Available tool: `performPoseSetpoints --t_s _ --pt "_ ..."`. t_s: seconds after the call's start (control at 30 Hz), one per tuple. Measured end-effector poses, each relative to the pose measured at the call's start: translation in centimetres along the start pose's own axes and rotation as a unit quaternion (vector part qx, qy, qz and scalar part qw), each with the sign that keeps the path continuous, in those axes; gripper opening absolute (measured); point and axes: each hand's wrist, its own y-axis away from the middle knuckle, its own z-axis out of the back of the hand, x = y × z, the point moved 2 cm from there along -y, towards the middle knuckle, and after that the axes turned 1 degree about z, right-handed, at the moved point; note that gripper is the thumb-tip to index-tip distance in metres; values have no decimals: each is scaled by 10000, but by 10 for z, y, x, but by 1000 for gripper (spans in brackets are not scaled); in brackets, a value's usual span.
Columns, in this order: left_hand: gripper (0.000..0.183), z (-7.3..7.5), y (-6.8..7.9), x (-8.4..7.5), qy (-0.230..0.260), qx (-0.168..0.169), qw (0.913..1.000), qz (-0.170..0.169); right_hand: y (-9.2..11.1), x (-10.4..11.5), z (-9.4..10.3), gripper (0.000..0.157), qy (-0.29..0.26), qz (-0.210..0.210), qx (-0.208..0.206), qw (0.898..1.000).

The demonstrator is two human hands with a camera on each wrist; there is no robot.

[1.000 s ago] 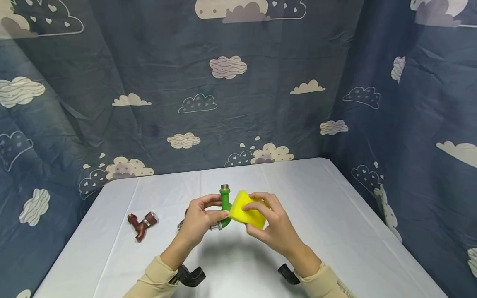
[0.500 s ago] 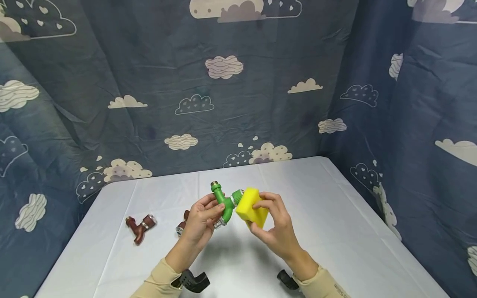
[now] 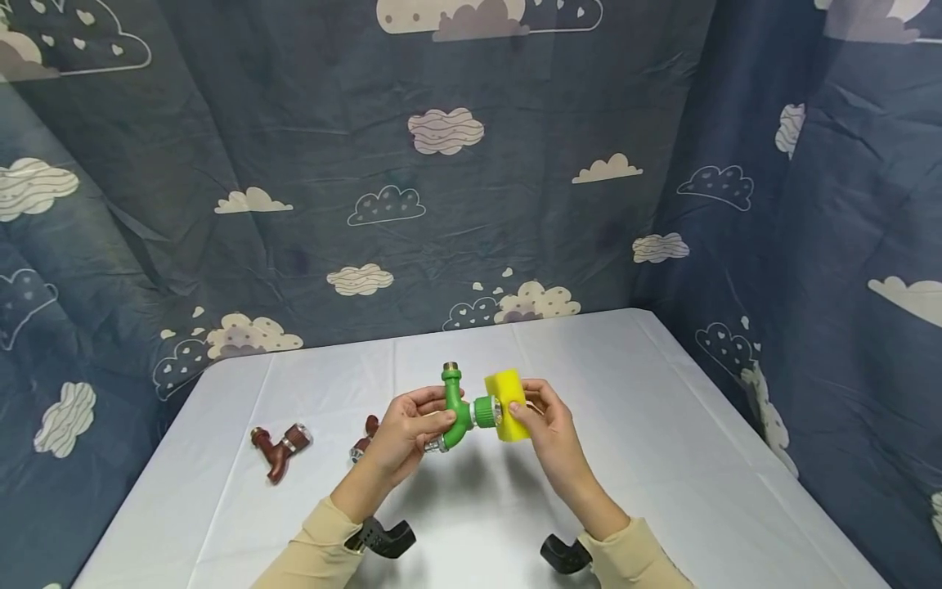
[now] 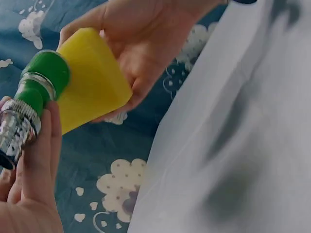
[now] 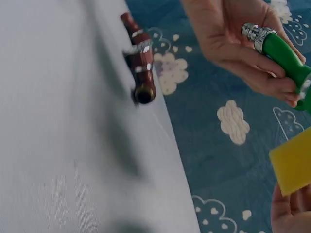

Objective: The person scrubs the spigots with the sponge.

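Note:
A green tap (image 3: 459, 422) with a metal-ringed knob is held up over the table by my left hand (image 3: 403, 433), thumb in front and fingers behind. Its threaded inlet points up and its chrome spout (image 5: 257, 36) shows in the right wrist view. My right hand (image 3: 553, 433) pinches a yellow sponge (image 3: 506, 405), the thumb on its near side. The sponge lies against the end of the knob in the head view. From the left wrist, the green knob (image 4: 48, 73) overlaps the sponge (image 4: 92, 80).
One brown tap (image 3: 276, 455) lies on the left of the white table (image 3: 625, 384). Another brown tap (image 3: 360, 449) is partly hidden behind my left hand. A dark blue cloud-patterned cloth (image 3: 294, 147) hangs around the back and sides.
The green tap has been turned, bringing its knob into view toward the right. The sponge has swung from a slant to nearly upright, its face now against the knob's end.

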Motion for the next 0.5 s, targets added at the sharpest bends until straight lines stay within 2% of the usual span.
performPoseSetpoints --t_s 0.13,0.27,0.37,0.5 --pt "47 1 -5 -2 -381 -376 9986 -22 2 1 3 31 611 593 -276 9960" --pt "45 1 -11 -1 -569 -807 9951 57 5 2 3 36 1194 1202 -373 9848" --pt "44 1 -20 2 -759 -1047 9915 154 7 2 3 36 1463 1442 -307 9782" --pt "43 0 -40 12 -1269 -1180 9845 278 10 2 8 35 1537 1479 -364 9763"
